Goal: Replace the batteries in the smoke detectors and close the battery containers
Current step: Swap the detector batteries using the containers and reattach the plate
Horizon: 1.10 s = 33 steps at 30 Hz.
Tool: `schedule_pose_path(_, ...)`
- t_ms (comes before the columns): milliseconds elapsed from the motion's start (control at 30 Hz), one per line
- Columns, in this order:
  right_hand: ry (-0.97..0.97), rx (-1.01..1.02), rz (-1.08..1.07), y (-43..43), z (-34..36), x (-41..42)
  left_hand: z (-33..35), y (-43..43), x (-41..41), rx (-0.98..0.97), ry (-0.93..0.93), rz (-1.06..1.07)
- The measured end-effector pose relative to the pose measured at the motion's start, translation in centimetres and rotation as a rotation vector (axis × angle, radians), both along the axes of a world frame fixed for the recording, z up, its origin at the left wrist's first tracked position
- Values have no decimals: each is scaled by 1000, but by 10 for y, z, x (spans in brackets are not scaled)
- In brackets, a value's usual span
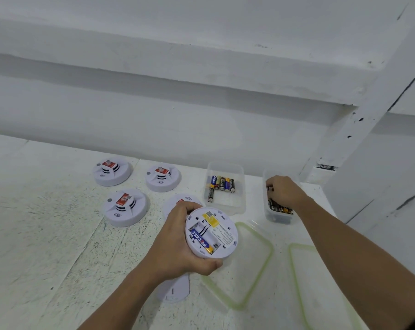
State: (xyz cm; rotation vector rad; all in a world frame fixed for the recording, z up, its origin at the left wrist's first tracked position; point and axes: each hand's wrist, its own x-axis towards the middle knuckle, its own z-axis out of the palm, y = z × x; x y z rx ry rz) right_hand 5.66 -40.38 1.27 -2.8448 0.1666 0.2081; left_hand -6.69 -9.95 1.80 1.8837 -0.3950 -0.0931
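left grip (178, 244) clamped round detector (222, 231), held over worktop (58, 234) near centre. detector back up, compartment open, one battery (201, 241) seated. right grip (284, 191) down in far right box (278, 220) among loose batteries, fingers curled; holding one or not: cannot tell.

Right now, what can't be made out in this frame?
Head view: the right hand curls over whatever it may pinch in the rightmost clear plastic tub.
Head view: the left hand, gripping the open white round smoke detector, covers most of a fourth detector on the table.
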Motion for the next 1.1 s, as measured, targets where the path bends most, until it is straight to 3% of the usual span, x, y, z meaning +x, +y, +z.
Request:
schedule_pose_path(200,-52,267,-116,-6,14,-6,1,-1,-2,7,-5,-11)
schedule_pose_path(367,-83,1002,-402,1,32,-22,3,-2,-3,3,-10,-16)
schedule_pose_path(600,-64,1386,-408,34,58,-66,1,-4,-6,24,-25,-35)
schedule_pose_path(833,131,1431,-178,82,70,-111,-1,-9,-11,62,-43,-58)
schedule_pose_path(1033,-111,1015,100,113,71,-136,1,-10,-14,61,-84,-64)
schedule_pose_path(1100,-139,973,155,119,67,-141,2,-10,-15,60,-92,-61)
